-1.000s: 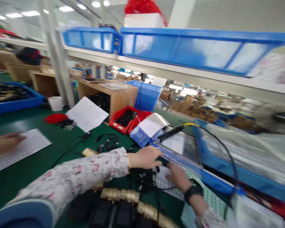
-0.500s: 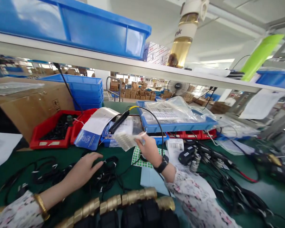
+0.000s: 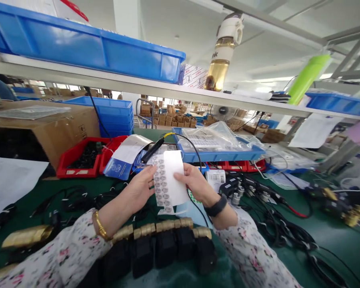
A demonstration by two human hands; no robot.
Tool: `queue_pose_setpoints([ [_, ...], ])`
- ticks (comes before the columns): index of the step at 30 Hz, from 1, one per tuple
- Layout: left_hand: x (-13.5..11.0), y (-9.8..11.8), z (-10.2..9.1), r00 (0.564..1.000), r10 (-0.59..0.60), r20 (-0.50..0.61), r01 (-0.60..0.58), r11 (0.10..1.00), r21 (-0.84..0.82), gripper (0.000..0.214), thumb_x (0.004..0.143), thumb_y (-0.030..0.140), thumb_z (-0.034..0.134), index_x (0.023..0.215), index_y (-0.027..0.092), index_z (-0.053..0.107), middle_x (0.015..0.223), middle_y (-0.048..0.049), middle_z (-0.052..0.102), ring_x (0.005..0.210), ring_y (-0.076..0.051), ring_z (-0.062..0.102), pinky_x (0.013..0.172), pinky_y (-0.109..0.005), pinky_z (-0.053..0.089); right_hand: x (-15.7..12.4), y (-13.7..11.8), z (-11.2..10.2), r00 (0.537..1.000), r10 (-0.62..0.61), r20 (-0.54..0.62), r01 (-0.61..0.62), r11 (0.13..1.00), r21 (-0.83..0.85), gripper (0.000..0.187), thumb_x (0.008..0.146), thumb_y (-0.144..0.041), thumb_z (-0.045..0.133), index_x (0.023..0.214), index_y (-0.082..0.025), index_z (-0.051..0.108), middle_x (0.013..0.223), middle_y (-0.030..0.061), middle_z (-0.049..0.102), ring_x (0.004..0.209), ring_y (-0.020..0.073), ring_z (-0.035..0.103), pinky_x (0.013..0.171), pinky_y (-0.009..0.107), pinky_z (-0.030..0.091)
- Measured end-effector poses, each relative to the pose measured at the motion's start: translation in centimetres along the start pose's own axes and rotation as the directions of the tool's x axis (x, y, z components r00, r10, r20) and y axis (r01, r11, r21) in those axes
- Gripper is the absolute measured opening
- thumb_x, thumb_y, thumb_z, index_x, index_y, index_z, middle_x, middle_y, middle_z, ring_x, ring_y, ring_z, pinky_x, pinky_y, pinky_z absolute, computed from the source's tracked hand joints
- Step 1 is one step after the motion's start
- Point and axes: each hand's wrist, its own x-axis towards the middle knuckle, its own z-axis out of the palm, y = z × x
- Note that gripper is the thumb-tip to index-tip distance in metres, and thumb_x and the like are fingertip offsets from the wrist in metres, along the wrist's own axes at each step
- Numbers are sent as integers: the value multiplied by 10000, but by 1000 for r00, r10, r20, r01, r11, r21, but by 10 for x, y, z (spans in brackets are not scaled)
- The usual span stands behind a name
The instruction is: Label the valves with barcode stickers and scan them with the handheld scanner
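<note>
A white label sheet with printed grey labels in columns down its left side is held upright above the bench. My right hand pinches its right edge, thumb across the front. At the opposite edge, my left hand has its thumb by the labels and its other fingers partly hidden behind the sheet. Below the hands stands a row of black-bodied parts with brass threaded fittings. A green-dotted sticker sheet and a light blue paper lie partly covered behind the label sheet.
Black cables lie at left; more cables and metal-ended connectors lie at right. Red bins, a blue tray and a black-handled tool are behind. Overhead, a shelf carries a bottle.
My right hand has brought the label sheet nearer and turned its face toward me. My left hand has moved right and up from the cables to the sheet's left edge.
</note>
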Motion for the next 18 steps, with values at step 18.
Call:
queue_pose_setpoints([
  [18,-44,-25,22,988,152,11,-152,986,70,379,584,311,809,867,124,640,785,-48,688,633,-143,615,597,-246,488,-34,-36,0,888,-458,-49,334,714,-615,701,662,-422,742,1262,-228,436,1324,96,446,1161,246,452,925,380,392],
])
